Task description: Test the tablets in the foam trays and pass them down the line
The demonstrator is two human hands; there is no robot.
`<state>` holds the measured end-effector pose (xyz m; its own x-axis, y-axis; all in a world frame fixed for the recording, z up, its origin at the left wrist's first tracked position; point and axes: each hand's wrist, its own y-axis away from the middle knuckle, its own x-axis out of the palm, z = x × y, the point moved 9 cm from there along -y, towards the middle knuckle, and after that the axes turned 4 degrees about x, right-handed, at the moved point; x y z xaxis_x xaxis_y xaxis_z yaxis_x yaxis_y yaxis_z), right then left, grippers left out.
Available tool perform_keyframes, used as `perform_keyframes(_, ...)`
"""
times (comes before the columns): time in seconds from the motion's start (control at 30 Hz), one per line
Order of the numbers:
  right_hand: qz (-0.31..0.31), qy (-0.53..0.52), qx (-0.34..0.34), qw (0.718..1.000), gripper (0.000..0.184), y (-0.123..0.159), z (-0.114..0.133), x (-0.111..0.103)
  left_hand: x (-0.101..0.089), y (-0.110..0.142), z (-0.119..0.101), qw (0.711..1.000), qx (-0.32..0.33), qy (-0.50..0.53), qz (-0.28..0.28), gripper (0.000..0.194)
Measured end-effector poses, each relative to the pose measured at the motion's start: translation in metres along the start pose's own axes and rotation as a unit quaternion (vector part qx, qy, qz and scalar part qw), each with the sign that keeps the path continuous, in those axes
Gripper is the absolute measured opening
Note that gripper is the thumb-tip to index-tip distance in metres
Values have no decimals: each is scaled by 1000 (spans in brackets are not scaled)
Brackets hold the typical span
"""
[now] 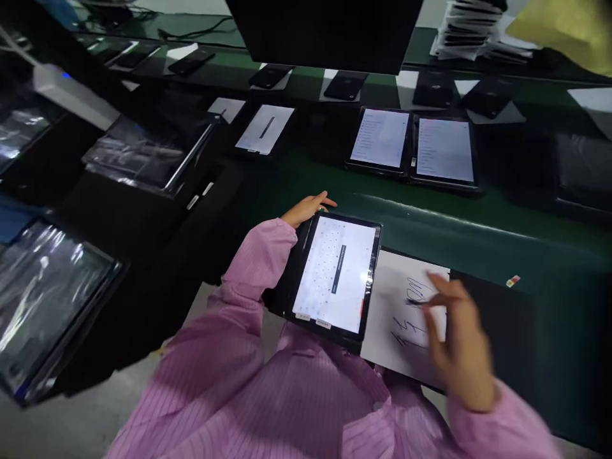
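Observation:
A tablet (pixel 335 274) with a lit screen lies in front of me, showing a keyboard pattern and a dark message bar. My left hand (pixel 308 209) is at its far left corner, fingers stretched out; whether it touches the edge is hard to see. To the right of the tablet lies a white paper sheet (pixel 396 290) with dark handwriting. Over this sheet hovers my right hand (pixel 461 347), blurred, with thumb and index finger pinched together. A thin dark shape shows at those fingertips, too unclear to name.
Two lit tablets (pixel 381 137) stand side by side beyond, and another lit tablet (pixel 266 129) is farther left. Dark devices (pixel 347 85) rest on papers along the back. Plastic-wrapped panels (pixel 52 299) lie left. A large black screen (pixel 325 32) overhangs the green table (pixel 488 248).

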<state>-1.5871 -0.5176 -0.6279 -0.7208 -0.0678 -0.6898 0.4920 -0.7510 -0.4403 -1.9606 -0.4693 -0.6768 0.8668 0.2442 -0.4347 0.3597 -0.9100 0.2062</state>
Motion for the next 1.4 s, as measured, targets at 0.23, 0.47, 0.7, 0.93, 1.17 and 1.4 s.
perform_keyframes(0.23,30,12,53,998,8,0,107,115,22,-11,-7,992,41,94,74,66)
perform_keyframes(0.47,-130,-47,33,990,20,-11,116,50,6,7,-50,972,149,181,11,63)
perform_keyframes(0.7,-198,100,-4,975,18,-23,106,28,-5,38,-96,945,289,141,64,56)
perform_keyframes(0.93,-116,168,-36,978,11,-47,112,56,4,47,-113,930,330,44,158,46)
perform_keyframes(1.17,-97,222,-56,969,12,-50,117,55,1,66,-128,903,377,35,202,44)
perform_keyframes(1.4,-89,231,-112,962,13,-42,141,39,6,93,-158,854,402,-45,327,37)
